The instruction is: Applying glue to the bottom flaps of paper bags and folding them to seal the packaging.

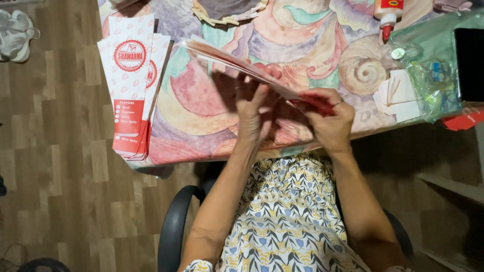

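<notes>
Both my hands hold a thin stack of flat red-and-white paper sleeves (237,63) edge-on above the table. My right hand (330,121) grips the red end of the stack. My left hand (254,113) touches its underside with the fingers spread against the sheets. A pile of the same flat sleeves (130,85), white with a round red emblem and a red bottom, lies at the table's left edge.
The table carries a colourful cloth with shell patterns (201,116). A white glue bottle with a red tip (388,15) lies at the back right, next to a clear plastic bag (428,75), small white paper pieces (398,95) and a dark device (469,63). Wooden floor (55,166) lies to the left.
</notes>
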